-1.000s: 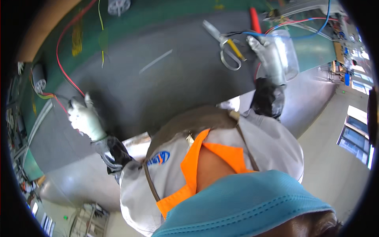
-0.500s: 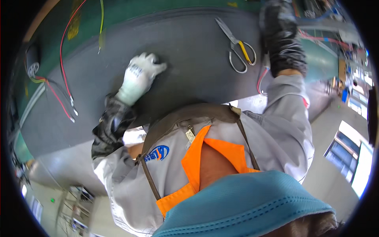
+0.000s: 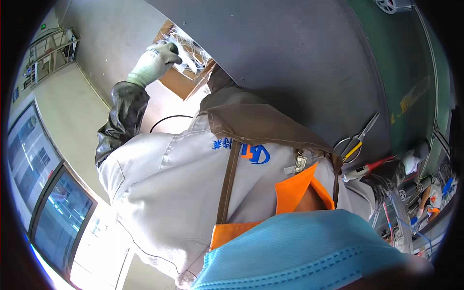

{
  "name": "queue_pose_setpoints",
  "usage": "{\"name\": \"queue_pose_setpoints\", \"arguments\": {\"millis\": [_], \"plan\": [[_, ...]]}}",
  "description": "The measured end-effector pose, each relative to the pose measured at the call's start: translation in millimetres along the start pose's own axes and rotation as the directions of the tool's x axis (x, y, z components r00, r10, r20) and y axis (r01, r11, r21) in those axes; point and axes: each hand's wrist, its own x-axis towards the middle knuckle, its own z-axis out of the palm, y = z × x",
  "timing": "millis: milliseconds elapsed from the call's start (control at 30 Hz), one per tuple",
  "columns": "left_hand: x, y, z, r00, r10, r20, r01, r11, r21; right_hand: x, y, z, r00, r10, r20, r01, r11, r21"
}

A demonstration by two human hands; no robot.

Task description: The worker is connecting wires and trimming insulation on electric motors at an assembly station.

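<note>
My left hand, in a white glove with a dark sleeve cover, is over an opened cardboard box beside the table edge. Its fingers are loosely curved with the thumb apart, and nothing shows between them. Inside the box lie thin white strips in a tangle. My right hand, also white-gloved, is at the far right beyond a dark sleeve cover; its fingers are too small to make out. Nearer to me lies a red and white stick-shaped piece. Scissors with a yellow-marked handle rest on the dark mat.
A green work surface borders the mat, with a spool-like metal part at the top right. Red and blue wires hang at the lower right. Farther off, another person is visible. A metal rack stands at the upper left.
My view has swung to the left. My left hand has gone from above the mat to over the cardboard box, which has come into view. The scissors now appear lower and farther right.
</note>
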Motion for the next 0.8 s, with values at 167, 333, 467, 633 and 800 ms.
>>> {"name": "queue_pose_setpoints", "arguments": {"millis": [167,333,467,633,800], "plan": [[-17,-75,0,0.955,-0.222,-0.198,0.272,0.92,0.28,-32,-9,-23,0.999,-0.022,-0.028,0.022,1.0,0.013],[5,-38,-30,0.855,-0.173,-0.488,0.254,0.962,0.104,-44,-19,-26,0.977,-0.18,-0.114,0.184,0.983,0.028],[23,36,-60,0.778,-0.05,-0.627,0.001,0.997,-0.078,-40,-103,8,0.636,-0.708,-0.307,0.751,0.66,0.033],[126,133,-56,0.668,0.498,-0.553,-0.604,0.797,-0.012,-95,-88,27,0.827,-0.544,-0.141,0.562,0.809,0.174],[220,211,-25,0.506,0.645,-0.573,-0.802,0.597,-0.037,-361,-292,-102,0.839,-0.278,0.468,-0.344,0.396,0.851]]}}
